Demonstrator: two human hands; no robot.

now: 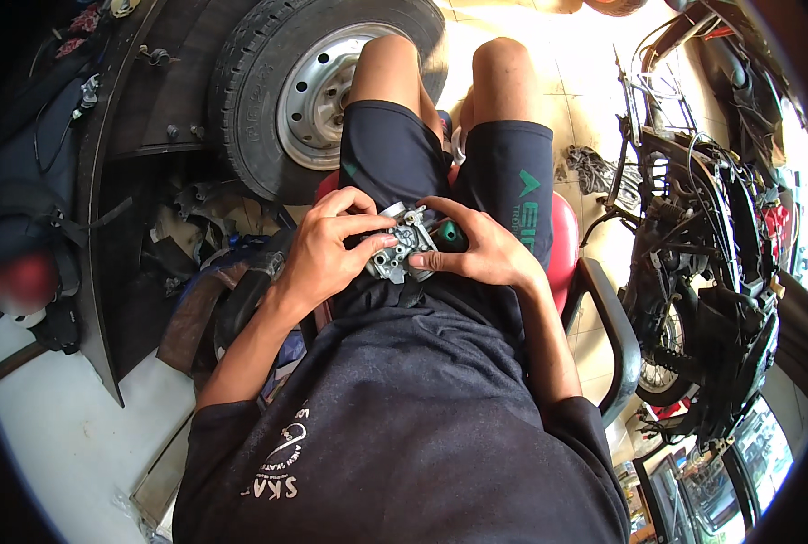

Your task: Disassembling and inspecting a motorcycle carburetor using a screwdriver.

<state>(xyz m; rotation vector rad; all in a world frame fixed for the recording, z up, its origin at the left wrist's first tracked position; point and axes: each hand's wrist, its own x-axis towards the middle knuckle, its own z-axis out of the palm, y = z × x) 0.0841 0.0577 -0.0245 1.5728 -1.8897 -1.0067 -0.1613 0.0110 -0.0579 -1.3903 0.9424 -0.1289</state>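
Observation:
A small grey metal carburetor (pixel 402 245) rests over my lap, held between both hands. My left hand (pixel 331 249) grips its left side, fingers curled over the top and thumb against the body. My right hand (pixel 481 249) holds the right side and also has a green-handled tool (pixel 449 235) tucked in its palm. I sit on a red chair (pixel 562 245) in dark shorts and a dark shirt, knees pointing away from me.
A large tyre with a silver steel rim (pixel 318 91) stands just beyond my left knee. A stripped motorcycle (pixel 703 254) stands at the right. A black armrest (pixel 617 335) curves by my right elbow. Dark bags and clutter (pixel 213 272) lie at the left.

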